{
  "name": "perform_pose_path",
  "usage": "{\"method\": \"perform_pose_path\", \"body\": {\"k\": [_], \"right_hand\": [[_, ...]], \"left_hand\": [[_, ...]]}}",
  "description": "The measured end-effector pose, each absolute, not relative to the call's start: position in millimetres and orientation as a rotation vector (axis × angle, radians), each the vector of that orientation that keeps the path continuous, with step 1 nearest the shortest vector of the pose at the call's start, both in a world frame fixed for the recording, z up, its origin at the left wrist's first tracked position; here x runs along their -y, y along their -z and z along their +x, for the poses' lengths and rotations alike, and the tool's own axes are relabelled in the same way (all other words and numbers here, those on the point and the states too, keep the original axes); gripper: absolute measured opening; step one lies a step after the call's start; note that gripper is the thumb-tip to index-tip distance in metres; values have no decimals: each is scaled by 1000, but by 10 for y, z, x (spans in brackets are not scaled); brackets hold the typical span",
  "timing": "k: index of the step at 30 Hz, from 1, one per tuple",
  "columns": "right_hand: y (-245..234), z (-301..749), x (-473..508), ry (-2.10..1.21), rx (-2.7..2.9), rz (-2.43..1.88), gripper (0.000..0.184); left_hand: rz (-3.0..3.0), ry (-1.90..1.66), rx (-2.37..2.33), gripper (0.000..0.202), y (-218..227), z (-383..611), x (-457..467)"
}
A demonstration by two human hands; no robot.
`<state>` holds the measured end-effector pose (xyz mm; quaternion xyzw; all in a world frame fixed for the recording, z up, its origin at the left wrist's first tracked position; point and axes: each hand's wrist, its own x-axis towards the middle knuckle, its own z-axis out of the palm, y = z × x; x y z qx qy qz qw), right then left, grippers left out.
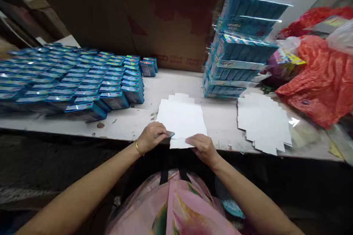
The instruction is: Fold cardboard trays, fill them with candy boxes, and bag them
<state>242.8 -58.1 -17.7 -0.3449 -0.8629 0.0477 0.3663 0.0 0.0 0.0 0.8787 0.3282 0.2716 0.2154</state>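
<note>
A flat white die-cut carton blank (pixel 180 115), with stepped edges, lies plain side up in front of me. Its near edge has a creased strip by the table's edge. My left hand (pixel 151 136), with a gold bangle at the wrist, is closed in a pinch at the blank's near left corner. From its fingers juts a small grey-blue flap (pixel 170 134); whether it belongs to the blank I cannot tell. My right hand (pixel 203 147) grips the near right edge, fingers on top and the thumb hidden underneath.
Rows of small blue boxes (pixel 91 80) cover the left of the white table (pixel 173 80). A tall stack of wrapped blue packs (pixel 239 51) stands at the back right. More white blanks (pixel 263 121) lie piled at right, beside red plastic bags (pixel 317 77). Brown cardboard (pixel 110 14) rises behind.
</note>
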Motion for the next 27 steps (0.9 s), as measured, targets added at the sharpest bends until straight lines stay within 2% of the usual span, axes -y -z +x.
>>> {"method": "perform_pose_path", "body": {"k": [2,5,11,13,15,17,19,22,24,27], "right_hand": [[184,2452,594,-101,2161,-1004,8],[189,2428,563,-171,2013,-1115,14],[-90,2512,555,-544,1768,-1082,16],[-273,2720,755,-357,1673,-1149,13],[-429,3015,1060,10,1592,-1216,15],[-498,3358,1374,359,1611,-1276,21],[-437,3712,1581,534,1777,-1368,26],[-137,4148,1575,615,2020,-1537,27],[91,4263,1422,545,2178,-1618,27],[295,3993,1163,323,2312,-1640,45]], "left_hand": [[2377,-803,-931,13,30,-14,16],[2354,-877,-952,19,86,-56,17],[2406,-1069,-1009,47,201,-155,-1],[2377,-1153,-1065,49,209,-179,12],[2437,-1145,-1023,49,202,-216,31],[2583,-1041,-939,48,200,-265,47],[2735,-921,-930,46,227,-312,57],[2868,-804,-1036,38,334,-342,62],[2903,-744,-1077,31,423,-339,66],[2906,-682,-1095,26,516,-329,79]]}}
